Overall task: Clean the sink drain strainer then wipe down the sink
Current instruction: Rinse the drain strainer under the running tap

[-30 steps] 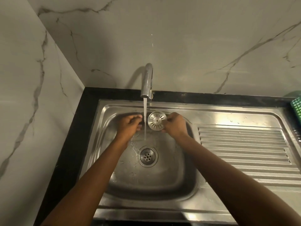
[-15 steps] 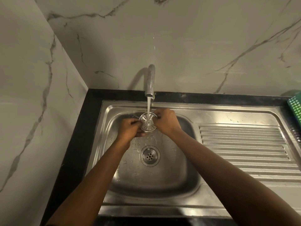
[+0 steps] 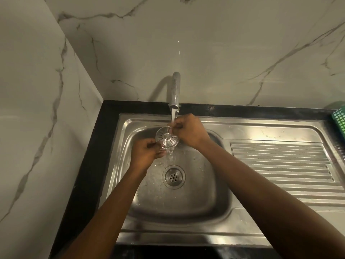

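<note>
Head view: left hand point(image 3: 147, 152) at 8 o'clock and right hand point(image 3: 190, 130) at 2 pinch the strainer point(image 3: 167, 137); its wet rim may slip from their grip.

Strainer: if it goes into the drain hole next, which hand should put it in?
Probably left. The left grip pinches the strainer's lower rim, nearer the drain. The right grip holds the upper rim, up by the tap.

Marble walls point(image 3: 224, 43) back a black counter point(image 3: 93, 146), a green basket point(image 3: 340, 119) at right.
</note>
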